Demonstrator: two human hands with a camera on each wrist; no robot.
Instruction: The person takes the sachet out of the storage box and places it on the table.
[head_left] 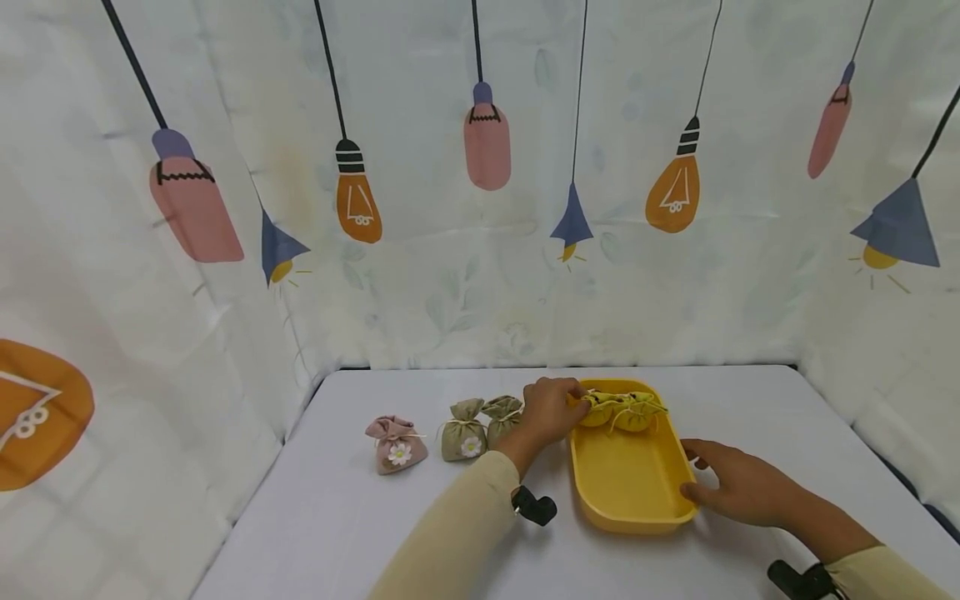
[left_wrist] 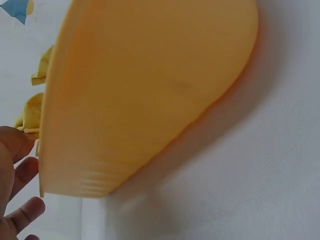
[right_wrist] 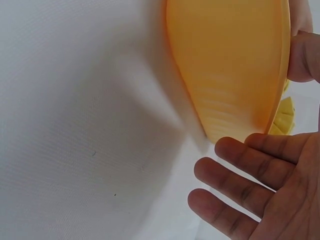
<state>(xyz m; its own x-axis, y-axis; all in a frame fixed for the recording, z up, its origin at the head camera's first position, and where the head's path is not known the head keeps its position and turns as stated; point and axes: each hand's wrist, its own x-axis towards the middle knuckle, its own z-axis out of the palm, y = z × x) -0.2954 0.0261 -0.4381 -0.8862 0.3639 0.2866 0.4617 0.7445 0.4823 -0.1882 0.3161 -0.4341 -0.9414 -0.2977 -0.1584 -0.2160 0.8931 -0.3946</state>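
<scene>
A yellow plastic tray [head_left: 628,483] sits on the table, with small yellow drawstring pouches [head_left: 633,417] at its far end. My left hand [head_left: 551,410] reaches over the tray's far left corner and pinches the nearest yellow pouch [left_wrist: 33,112] by its tied neck; the exact contact is partly hidden. The other fingers [left_wrist: 27,212] spread below the rim. To the tray's right is my right hand [head_left: 750,487]. Its thumb [right_wrist: 305,57] lies at the rim, while the straight fingers [right_wrist: 235,187] extend along the outer side.
Left of the tray stand a pink pouch [head_left: 397,450] with a white flower, a green pouch [head_left: 463,433] with a flower, and another green pouch [head_left: 501,417] partly behind my left hand. A white table [head_left: 337,517] meets a lamp-patterned curtain [head_left: 435,308] at the back.
</scene>
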